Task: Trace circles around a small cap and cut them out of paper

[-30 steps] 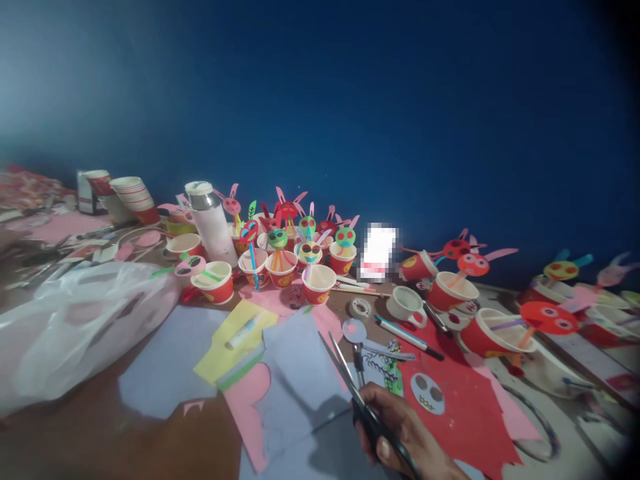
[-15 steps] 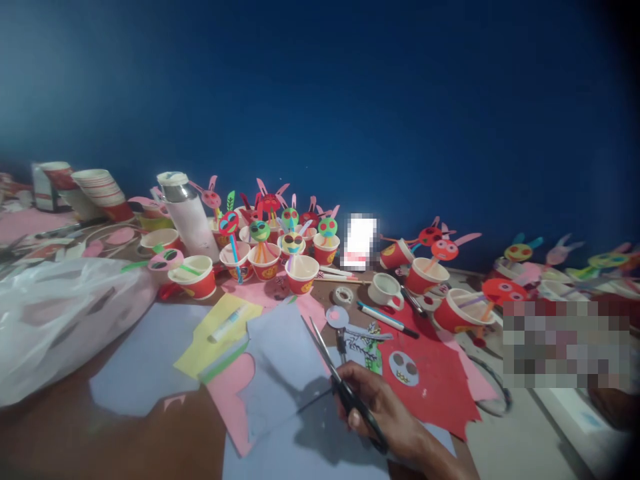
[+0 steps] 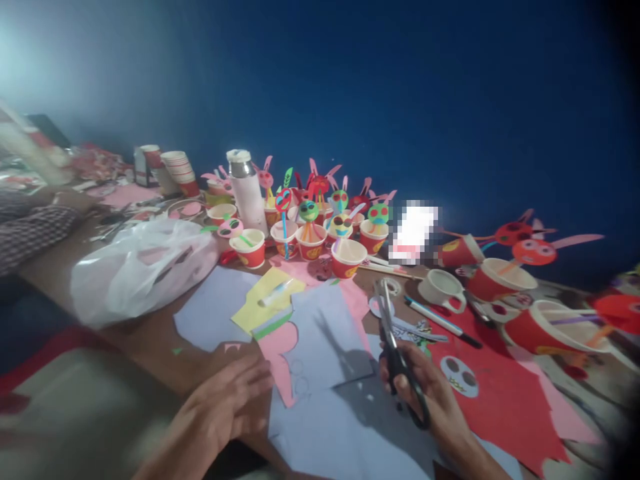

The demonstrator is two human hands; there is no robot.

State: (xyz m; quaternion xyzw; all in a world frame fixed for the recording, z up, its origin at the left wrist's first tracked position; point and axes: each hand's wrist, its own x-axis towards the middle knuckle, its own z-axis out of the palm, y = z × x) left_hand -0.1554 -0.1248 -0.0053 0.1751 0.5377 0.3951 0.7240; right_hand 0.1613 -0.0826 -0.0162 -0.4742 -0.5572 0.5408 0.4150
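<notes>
My right hand [image 3: 420, 380] grips black-handled scissors [image 3: 391, 333] by the handles, blades pointing up and slightly parted. The scissors' shadow falls across a blue-grey paper sheet [image 3: 325, 333] lying on a larger one. My left hand [image 3: 227, 403], a little blurred, is stretched out flat with its fingers beside a pink paper cut-out [image 3: 283, 363]; whether they touch it I cannot tell. Small circles are drawn on the blue-grey paper beside the pink piece. To the right, a blue-grey paper face [image 3: 460, 375] with dark eyes lies on red paper [image 3: 515, 400].
Behind stand several red paper cups [image 3: 249, 250] with paper animal heads and a white flask [image 3: 247, 203]. A plastic bag [image 3: 135, 273] lies left, near a person's checked sleeve [image 3: 43, 230]. A white mug [image 3: 440, 288], marker [image 3: 443, 321] and tape roll [image 3: 391, 287] sit right.
The view has turned left, so things sit further right in the picture. My left hand has come into view. My right hand still holds the scissors, now more upright.
</notes>
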